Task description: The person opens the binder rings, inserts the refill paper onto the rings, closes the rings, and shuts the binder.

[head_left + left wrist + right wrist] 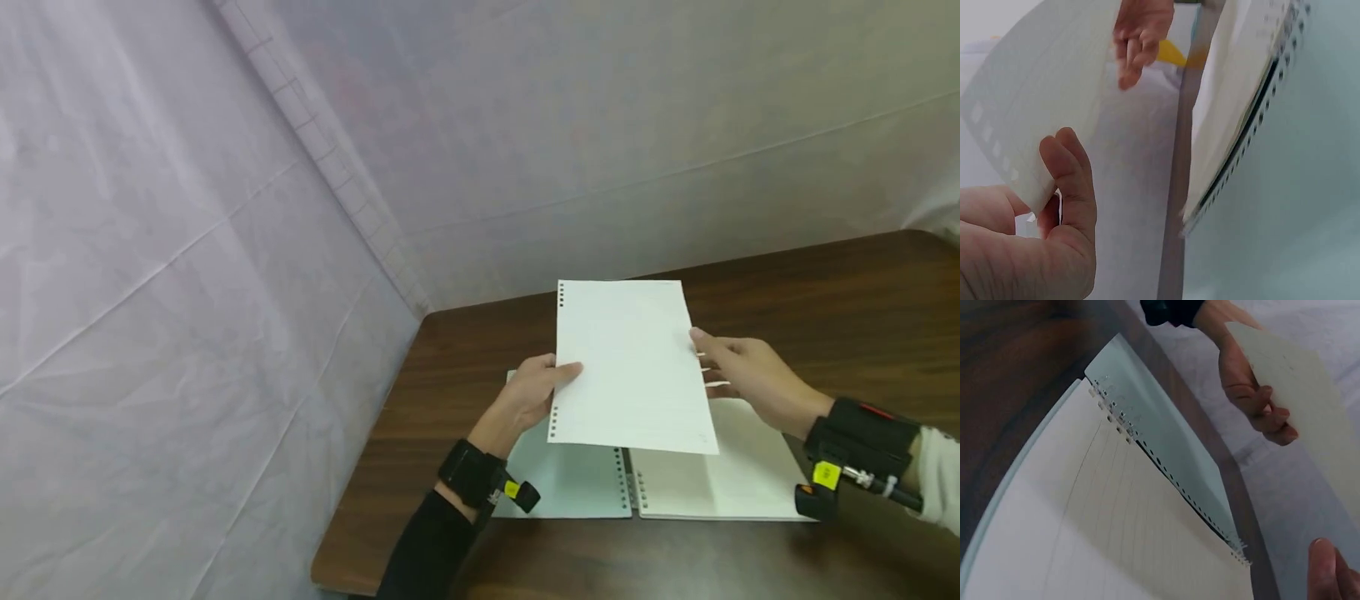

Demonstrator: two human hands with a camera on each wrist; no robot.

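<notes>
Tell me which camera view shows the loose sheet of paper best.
The head view: the whole loose sheet shows, punched holes along its left edge, left hand and right hand at its sides. The left wrist view shows only its underside; the right wrist view only a slanted part.

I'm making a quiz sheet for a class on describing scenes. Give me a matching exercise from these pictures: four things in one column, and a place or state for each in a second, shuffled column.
Things:
1. loose sheet
2. binder
3. left hand
4. right hand

Places or states:
A. lies open on the brown table
B. pinches the punched edge of the paper
C. held up in the air between two hands
D. touches the plain edge, the one without holes

Pairs: 1-C, 2-A, 3-B, 4-D
</notes>
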